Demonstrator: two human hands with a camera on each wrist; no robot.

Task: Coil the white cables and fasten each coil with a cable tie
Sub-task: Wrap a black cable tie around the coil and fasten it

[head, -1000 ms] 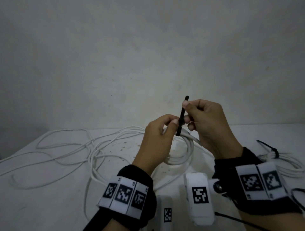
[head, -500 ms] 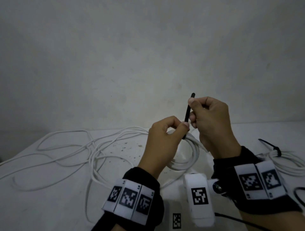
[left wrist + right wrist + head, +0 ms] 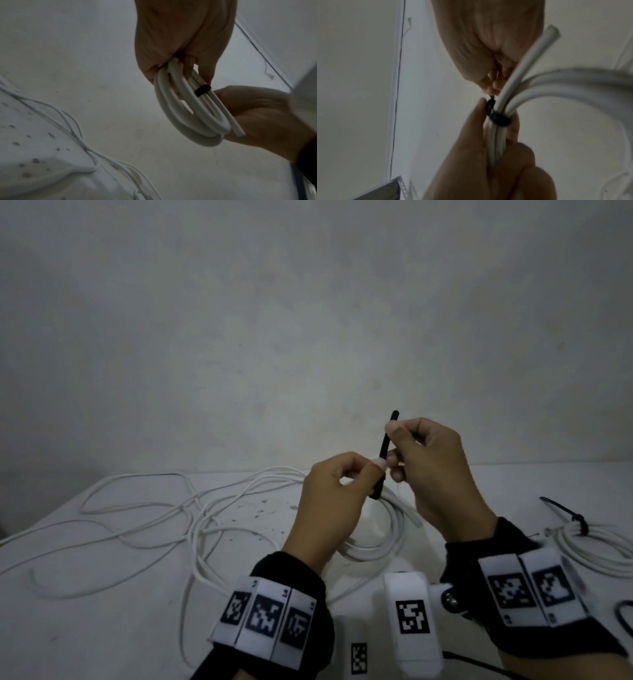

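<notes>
My left hand (image 3: 373, 474) holds a small white cable coil (image 3: 387, 535) above the table, pinching its strands where a black cable tie (image 3: 385, 453) loops round them. In the right wrist view the black cable tie (image 3: 498, 117) band sits tight round the white cable coil (image 3: 573, 88), with my left hand's fingers (image 3: 471, 135) just below it. My right hand (image 3: 394, 440) pinches the tie's tail, which points up past my fingertips. In the left wrist view the cable tie (image 3: 202, 90) crosses the coil (image 3: 188, 115), and one cut cable end sticks out.
Loose white cables (image 3: 171, 525) sprawl over the left of the white table (image 3: 85, 628). A tied coil (image 3: 599, 549) with its own black tie (image 3: 568, 515) lies at the right. A bare wall stands close behind. A grey perforated metal bar (image 3: 385, 189) shows low in the right wrist view.
Both hands have drifted slightly to the right with the coil. My right hand still pinches the tie's tail, and the tail leans a little more to the right.
</notes>
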